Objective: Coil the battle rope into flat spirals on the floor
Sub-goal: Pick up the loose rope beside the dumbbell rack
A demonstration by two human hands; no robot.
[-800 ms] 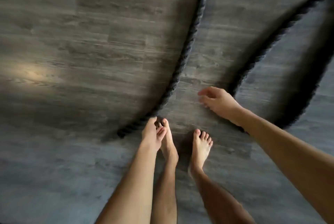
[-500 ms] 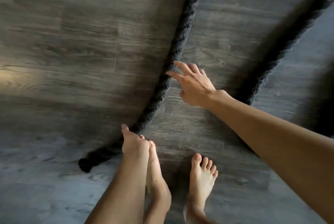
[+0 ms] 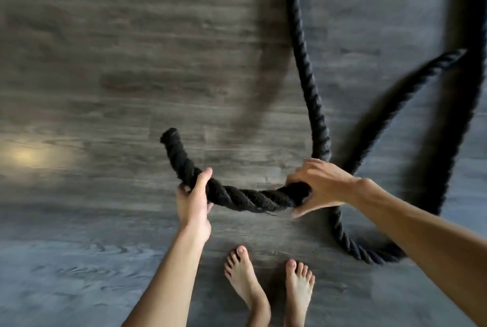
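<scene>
Feet (image 3: 245, 282) were bare on the floor (image 3: 105, 63) and serve as the fixed mark. Just ahead of the feet & a bit left, L hand (image 3: 193, 200) had its fingers curled round the rope (image 3: 247, 198), thumb up along it, close to the free end (image 3: 170, 136). Just ahead & right of the feet, R hand (image 3: 320, 187) gripped the same stretch from above, fingers wrapped over, thumb under. Between the hands the rope sagged in a shallow U, and the end stuck up & away, ahead-left of the feet. Change vs 0.8 s ago: the end then lay flat on the floor right by the feet, w/ L hand only reaching for it and R hand off the rope, fingers loose. At 0.5 s ago R hand was spread wide, heading for it. At this moment both held it, and the end seemed lifted clear, judging by its shadow. Meaning, prob.: pick-up done, first bend forming, no spiral turn laid yet. Farther from the feet, the long run went ahead-right to the frame top. Another loop lay right of the feet under the R forearm, w/ blurred strands beyond; how they joined, can't tell.
</scene>
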